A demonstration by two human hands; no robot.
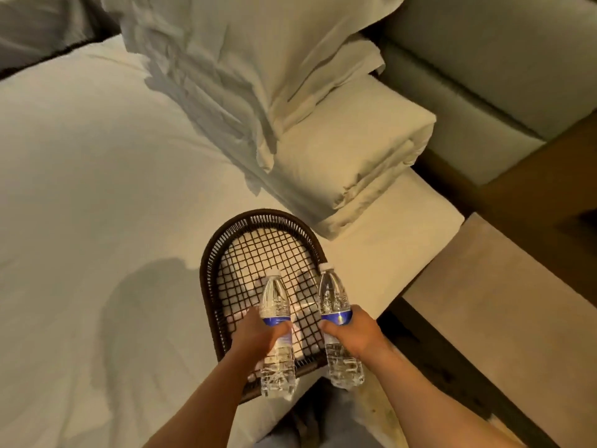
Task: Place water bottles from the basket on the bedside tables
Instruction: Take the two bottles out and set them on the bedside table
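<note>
The fingers of the left hand are wrapped tight around the blue label band of the left bottle, the thumb lying across the label. The right hand closes the same way on the band of the right bottle. Both bottles are clear, full and capped. Each is held above the near half of the dark woven basket, which rests on the white bed close to its right edge and now looks empty through its open lattice floor.

Each bottle's long axis runs near to far, cap pointing away toward the folded duvet and pillows, base toward the person; both tilt up, neither upright nor flat.

A pale flat surface lies to the right, past the bed edge. It may be a bedside bench, though I cannot tell for sure.

Risks from here, as I judge them: the grip sits on a smooth label at mid-body, so a heavy full bottle could slide or swing when it is turned upright. A base might catch the basket's near rim and drag it off the bed edge. Set down tilted, a tall narrow bottle would likely tip over.
</note>
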